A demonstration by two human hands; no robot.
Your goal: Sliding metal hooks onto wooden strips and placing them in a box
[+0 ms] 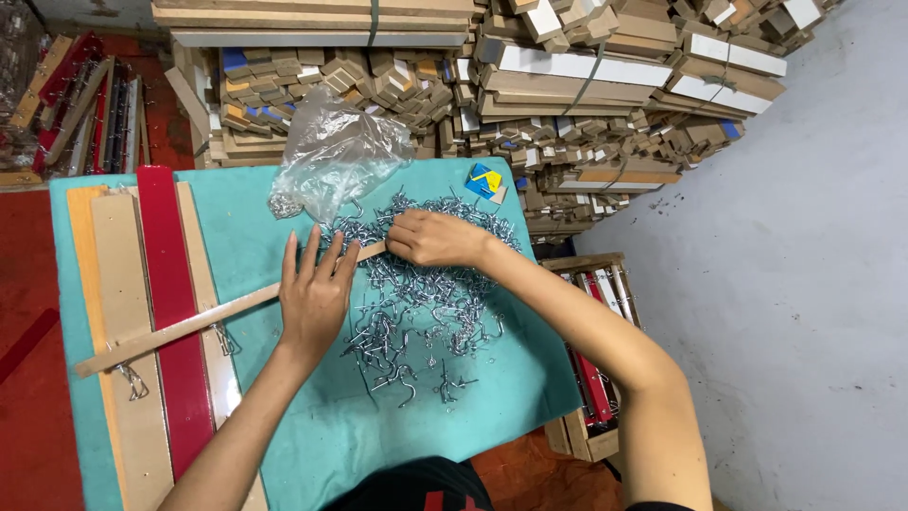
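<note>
The fingers (312,254) of the left hand (317,301) are spread apart and laid flat, pressing down on a long wooden slat (203,320) so that it is kept from shifting. The fingers (402,248) of the right hand (430,238) are drawn together at the slat's upper end (374,251), pinched on something too small to be made out; it appears that a hook is being set there.

The slat is found lying slantwise across the surface (284,237), its lower end resting over a red strip (175,322) and pale wooden boards (128,360). Small metal fittings (132,380) are seen hanging from it near that end.

A heap of silver metal hooks (416,312) is spread just beside and under both hands, placed within easy reach of the right hand. A crumpled clear plastic bag (331,151) is set at the far edge, touching the heap. A small blue and yellow object (485,180) lies near the far right corner.

Beyond the surface, bundled wooden pieces (567,104) are stacked. A crate of red and white bars (596,360) stands on the floor to the right.
</note>
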